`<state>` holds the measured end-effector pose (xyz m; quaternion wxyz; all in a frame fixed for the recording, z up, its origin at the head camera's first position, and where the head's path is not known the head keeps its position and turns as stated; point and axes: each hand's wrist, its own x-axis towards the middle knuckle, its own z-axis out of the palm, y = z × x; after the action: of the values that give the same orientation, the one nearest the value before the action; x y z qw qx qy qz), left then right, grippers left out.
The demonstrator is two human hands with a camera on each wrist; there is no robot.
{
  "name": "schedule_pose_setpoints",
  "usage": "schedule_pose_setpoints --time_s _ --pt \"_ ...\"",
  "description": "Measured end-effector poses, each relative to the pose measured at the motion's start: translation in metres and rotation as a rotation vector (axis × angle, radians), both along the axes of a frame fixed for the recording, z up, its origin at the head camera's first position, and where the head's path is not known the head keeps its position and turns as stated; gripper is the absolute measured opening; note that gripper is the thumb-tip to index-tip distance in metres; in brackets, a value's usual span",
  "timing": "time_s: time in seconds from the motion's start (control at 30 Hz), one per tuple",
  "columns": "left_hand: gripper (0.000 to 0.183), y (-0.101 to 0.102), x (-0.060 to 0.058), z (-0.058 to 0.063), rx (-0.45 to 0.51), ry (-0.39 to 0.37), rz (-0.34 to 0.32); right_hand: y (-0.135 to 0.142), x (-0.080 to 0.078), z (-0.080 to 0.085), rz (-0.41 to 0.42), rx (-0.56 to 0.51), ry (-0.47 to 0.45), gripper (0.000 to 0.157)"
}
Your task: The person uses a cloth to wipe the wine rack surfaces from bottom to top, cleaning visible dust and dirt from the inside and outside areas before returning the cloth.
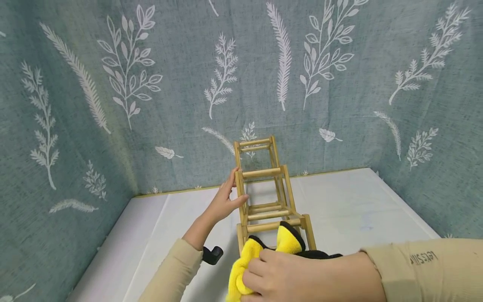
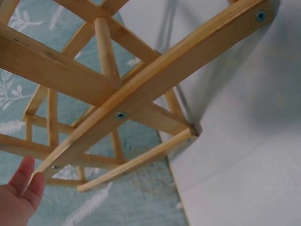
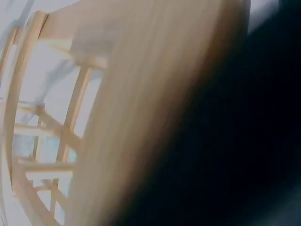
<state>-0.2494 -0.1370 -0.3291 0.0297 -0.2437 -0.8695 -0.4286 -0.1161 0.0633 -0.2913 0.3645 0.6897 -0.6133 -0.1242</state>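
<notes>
A tiered rack (image 1: 264,172) of light wooden bars stands on the white surface, rising in steps toward the back wall. My left hand (image 1: 225,200) holds its left post, thumb on the near side and fingers on the outer side. The left wrist view shows the fingertips of that hand (image 2: 23,193) at the end of a long bar (image 2: 155,89) with metal screws. In my right hand (image 1: 279,274) is a bunched yellow cloth (image 1: 241,268) with black edging, held against the lowest step of the rack. A dark blurred shape covers much of the right wrist view.
A white tabletop (image 1: 339,201) runs back to a grey-green curtain (image 1: 181,84) with white leaf prints, which also hangs at both sides. Beside my left sleeve a small black bent piece (image 1: 213,255) shows.
</notes>
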Motion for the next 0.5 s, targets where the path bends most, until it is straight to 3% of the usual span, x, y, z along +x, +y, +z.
schedule_pose_setpoints --time_s 0.1,0.2,0.27,0.37,0.5 --pt "0.079 -0.003 -0.008 -0.011 -0.003 0.009 0.014 -0.004 -0.006 0.011 -0.123 -0.081 0.037 0.007" --pt "0.08 -0.005 -0.016 -0.021 0.005 0.037 0.025 -0.006 -0.011 0.022 -0.271 -0.111 0.044 0.018" --pt "0.08 -0.005 -0.018 -0.023 0.01 0.051 0.026 -0.005 -0.011 0.027 -0.347 -0.121 -0.024 0.027" --pt "0.081 -0.005 -0.02 -0.025 0.012 0.05 0.035 0.002 -0.016 0.039 -0.416 -0.179 -0.154 0.028" --pt "0.08 -0.005 -0.018 -0.023 0.012 0.036 0.032 0.024 -0.044 0.071 -0.499 -0.34 -0.306 0.031"
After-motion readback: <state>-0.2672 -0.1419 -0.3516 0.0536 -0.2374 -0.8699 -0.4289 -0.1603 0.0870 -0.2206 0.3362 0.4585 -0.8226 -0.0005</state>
